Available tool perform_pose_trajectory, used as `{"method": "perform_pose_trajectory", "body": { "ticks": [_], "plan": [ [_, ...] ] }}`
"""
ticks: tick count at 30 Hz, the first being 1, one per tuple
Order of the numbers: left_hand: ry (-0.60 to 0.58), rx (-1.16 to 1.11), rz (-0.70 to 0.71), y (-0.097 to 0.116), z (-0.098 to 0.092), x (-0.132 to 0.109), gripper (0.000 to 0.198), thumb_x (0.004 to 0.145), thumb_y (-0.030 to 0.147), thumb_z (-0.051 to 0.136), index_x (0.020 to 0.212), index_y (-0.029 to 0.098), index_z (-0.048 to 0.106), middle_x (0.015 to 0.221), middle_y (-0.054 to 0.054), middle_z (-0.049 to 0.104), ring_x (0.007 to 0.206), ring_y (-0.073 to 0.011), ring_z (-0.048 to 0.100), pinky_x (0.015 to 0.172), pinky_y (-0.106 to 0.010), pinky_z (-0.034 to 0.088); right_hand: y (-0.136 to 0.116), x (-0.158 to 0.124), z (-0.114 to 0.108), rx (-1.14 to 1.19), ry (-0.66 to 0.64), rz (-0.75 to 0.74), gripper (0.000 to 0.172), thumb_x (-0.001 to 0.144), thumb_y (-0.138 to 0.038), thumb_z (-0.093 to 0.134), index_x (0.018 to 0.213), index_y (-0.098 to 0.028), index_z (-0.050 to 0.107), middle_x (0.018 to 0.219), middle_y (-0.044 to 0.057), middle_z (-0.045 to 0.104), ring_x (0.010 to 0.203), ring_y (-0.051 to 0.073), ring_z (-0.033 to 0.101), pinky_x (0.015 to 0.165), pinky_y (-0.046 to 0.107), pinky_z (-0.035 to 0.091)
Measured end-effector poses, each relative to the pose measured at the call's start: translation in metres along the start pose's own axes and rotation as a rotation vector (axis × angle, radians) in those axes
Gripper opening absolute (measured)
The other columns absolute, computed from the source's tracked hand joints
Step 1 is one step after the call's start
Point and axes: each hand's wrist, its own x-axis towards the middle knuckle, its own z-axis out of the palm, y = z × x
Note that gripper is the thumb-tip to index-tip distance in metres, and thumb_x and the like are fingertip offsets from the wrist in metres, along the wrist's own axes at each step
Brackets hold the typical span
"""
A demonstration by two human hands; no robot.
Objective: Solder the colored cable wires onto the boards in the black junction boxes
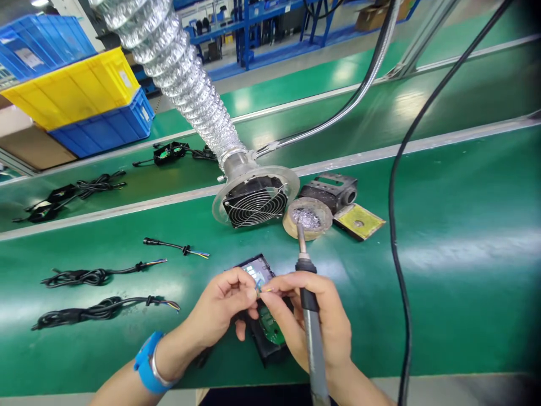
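My left hand [220, 307] is closed in a pinch on thin coloured wires [262, 290] above a black housing with a green circuit board [268, 324] on the green bench. My right hand [315, 321] is closed round a soldering iron [307, 293], which lies across the fingers with its tip pointing away, over a round pot of solder dross [307, 219]. The right fingertips also meet the wire ends. A blue wrist strap [149, 361] sits on my left wrist.
A fume extractor fan [255, 204] on a silver flexible duct [181, 73] stands just behind the board. A black iron stand with a yellow sponge [358, 221] lies to the right. Three black cable leads [97, 276] lie at left. Blue and yellow bins [71, 90] stand far left. A black cord [399, 225] hangs at right.
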Motion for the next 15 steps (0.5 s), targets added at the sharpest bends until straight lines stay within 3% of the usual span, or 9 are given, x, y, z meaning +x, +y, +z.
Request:
{"method": "perform_pose_trajectory", "body": {
  "ticks": [3,8,12,15],
  "plan": [
    [0.11,-0.008,0.024,0.003,0.0,0.004,0.035,0.077,0.046,0.071,0.078,0.018,0.05,0.062,0.003,0.054,0.053,-0.0086,0.051,0.029,-0.01,0.037,-0.001,0.001,0.001,-0.027,0.016,-0.12,0.036,0.078,0.0,0.065,0.104,-0.021,0.051,0.085,0.0,0.068,0.077,0.012,0.069,0.071,0.022,0.058],
    [0.214,0.263,-0.018,0.016,-0.006,0.011,0.026,0.078,0.041,0.064,0.085,0.019,0.053,0.061,0.005,0.05,0.044,-0.0079,0.043,0.027,-0.014,0.027,0.003,-0.003,0.0,-0.055,-0.134,-0.274,0.037,0.075,0.004,0.064,0.1,-0.019,0.051,0.086,0.003,0.071,0.076,0.014,0.07,0.072,0.023,0.059],
    [0.187,0.937,0.086,0.023,-0.01,0.012,0.01,0.082,0.023,0.057,0.085,0.019,0.066,0.074,0.001,0.061,0.059,-0.0105,0.054,0.049,-0.02,0.041,0.006,0.01,-0.027,-0.14,-0.28,-0.297,0.033,0.081,0.0,0.057,0.108,-0.019,0.058,0.087,0.002,0.073,0.076,0.014,0.07,0.07,0.024,0.058],
    [0.245,1.393,0.189,0.022,-0.012,0.013,0.02,0.085,0.016,0.052,0.081,0.021,0.07,0.083,-0.002,0.064,0.068,-0.0124,0.058,0.059,-0.024,0.04,0.004,0.03,-0.055,-0.233,-0.385,-0.319,0.044,0.085,-0.004,0.054,0.125,-0.021,0.056,0.081,0.001,0.071,0.067,0.013,0.067,0.061,0.023,0.055]
  ]
}}
